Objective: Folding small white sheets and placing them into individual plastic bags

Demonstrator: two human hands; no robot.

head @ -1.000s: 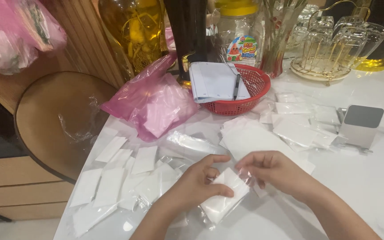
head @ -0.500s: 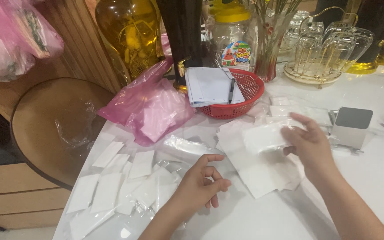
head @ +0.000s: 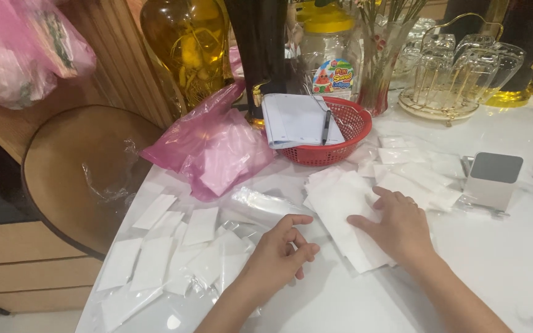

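On the white surface (head: pixel 513 259), the right hand (head: pixel 402 225) presses flat on a stack of white paper sheets (head: pixel 340 203), steadying it, while the empty left hand (head: pixel 282 253) rests loosely curled beside small clear packets (head: pixel 186 246).

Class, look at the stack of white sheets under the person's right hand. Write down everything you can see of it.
The stack of white sheets lies flat on the white table, in front of the red basket. The sheets look like thin paper or tissue, roughly rectangular, loosely fanned so their edges do not line up. The right hand rests palm down on the stack's right side. The left hand is close by, not touching it.
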